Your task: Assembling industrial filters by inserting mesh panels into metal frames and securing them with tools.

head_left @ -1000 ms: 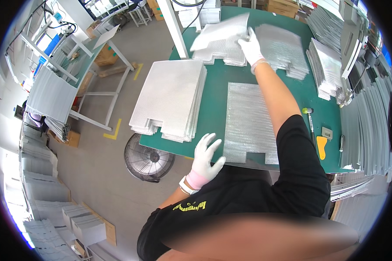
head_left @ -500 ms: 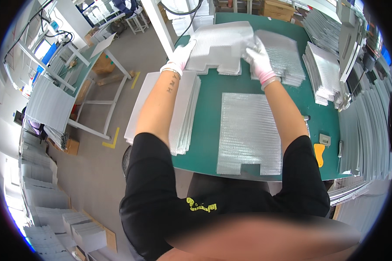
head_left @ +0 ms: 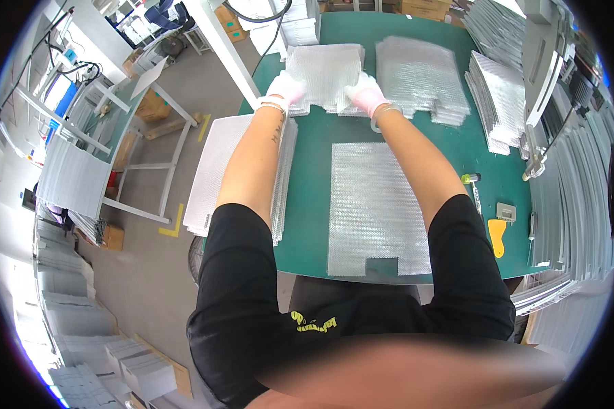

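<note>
White gloves with pink cuffs cover both hands. At the far side of the green table, a notched translucent plastic sheet (head_left: pixel 331 71) lies on a stack of similar sheets. My left hand (head_left: pixel 284 88) holds its left edge, while my right hand (head_left: pixel 366 94) grips it near the lower right corner. Both hands look closed on the sheet; the fingertips are partly hidden. Right of them is another stack of clear textured sheets (head_left: pixel 423 78). Closer to me, a ribbed clear sheet (head_left: pixel 372 204) with a cut-out in its near edge lies flat between my forearms.
A stack of whitish sheets (head_left: pixel 218 163) lines the table's left side. To the right lie a small hammer (head_left: pixel 474 184), a grey device (head_left: pixel 505 212), a yellow scraper (head_left: pixel 496 237) and another sheet stack (head_left: pixel 501 99). A metal post (head_left: pixel 228 51) rises at the far left.
The sheet between my hands was raised and blurred; now it lies lower on the far stack. My right hand has moved left and nearer to me.
</note>
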A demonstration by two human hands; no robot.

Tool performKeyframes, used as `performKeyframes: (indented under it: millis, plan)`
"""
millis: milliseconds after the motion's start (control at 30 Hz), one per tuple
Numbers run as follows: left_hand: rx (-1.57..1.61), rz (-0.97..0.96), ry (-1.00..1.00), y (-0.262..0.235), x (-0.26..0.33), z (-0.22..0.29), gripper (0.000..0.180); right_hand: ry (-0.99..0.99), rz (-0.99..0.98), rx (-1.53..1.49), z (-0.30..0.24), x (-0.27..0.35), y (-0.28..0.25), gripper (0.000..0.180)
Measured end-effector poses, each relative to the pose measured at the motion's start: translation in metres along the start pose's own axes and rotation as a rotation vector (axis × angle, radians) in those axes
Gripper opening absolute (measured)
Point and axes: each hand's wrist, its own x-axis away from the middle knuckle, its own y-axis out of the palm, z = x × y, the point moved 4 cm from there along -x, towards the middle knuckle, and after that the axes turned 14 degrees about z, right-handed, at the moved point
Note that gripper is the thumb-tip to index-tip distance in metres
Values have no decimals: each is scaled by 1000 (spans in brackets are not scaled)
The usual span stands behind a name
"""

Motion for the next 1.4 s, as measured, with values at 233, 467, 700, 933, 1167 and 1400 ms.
performKeyframes:
  millis: [233, 467, 700, 933, 1167, 1400]
  plan:
    - [453, 222, 22, -37, -4, -42, 84, -93, 218, -1171, -22, 11, -61, 77]
    - [1196, 80, -50, -79, 108, 20, 80, -434, 424, -471, 9, 102, -162, 69]
    - [502, 21, 372, -109, 353, 40, 59, -199, 99, -315, 52, 312, -237, 52]
    - [228, 88, 385, -53, 422, 40, 57, -205, 121, -224, 95, 375, -226, 49]
    - [100, 80, 395, -44, 423, 42, 57, -177, 106, -218, 106, 374, -215, 47]
    - [38, 27, 361, -23, 424, 31, 56, -143, 53, -73, 118, 379, -192, 46]
